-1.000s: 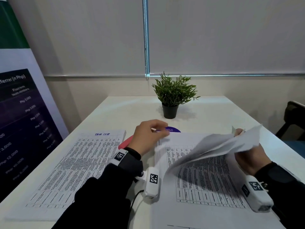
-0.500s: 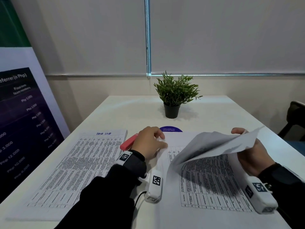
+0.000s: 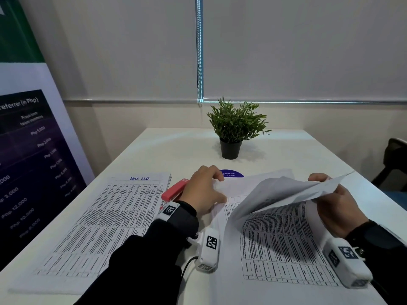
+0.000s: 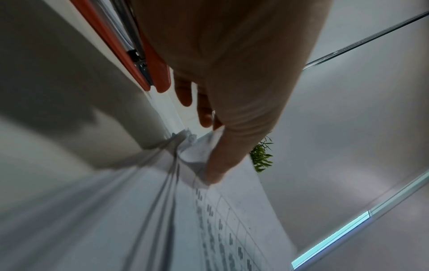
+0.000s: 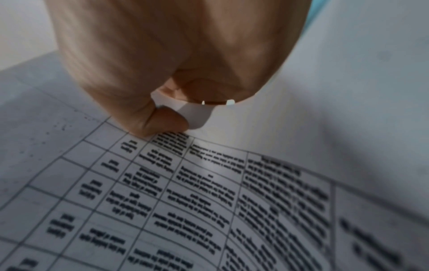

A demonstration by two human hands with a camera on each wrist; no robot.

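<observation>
1. The paper stack [image 3: 284,256] of printed tables lies flat on the white desk [image 3: 176,148], at lower centre-right of the head view.
2. The left hand [image 3: 203,192] is at the stack's upper left corner. Its fingers are curled over the far edge and the thumb lies on the page. In the left wrist view the corner is crumpled under the thumb, so the hand is grasping the stack there.
3. The right hand [image 3: 337,208] is at right of frame and grasps the top sheet [image 3: 286,190], with thumb and fingers pinched on its far right corner.
4. The top sheet is lifted and bowed. Its right part is raised off the stack and its left part runs down toward the left hand. It throws a shadow over the page beneath.
5. The right wrist view shows a white paper edge caught between thumb and fingers, with gridded text below, blurred.
6. A red stapler [image 3: 174,191] lies on the desk just left of the left hand, partly hidden by the wrist.
7. A separate printed sheet [image 3: 105,216] with a blue handwritten heading lies flat at left of frame, apart from the stack.
8. A potted plant [image 3: 236,128] stands at the desk's far centre, and a purple sticker [image 3: 233,173] shows just beyond the left hand's fingers.
</observation>
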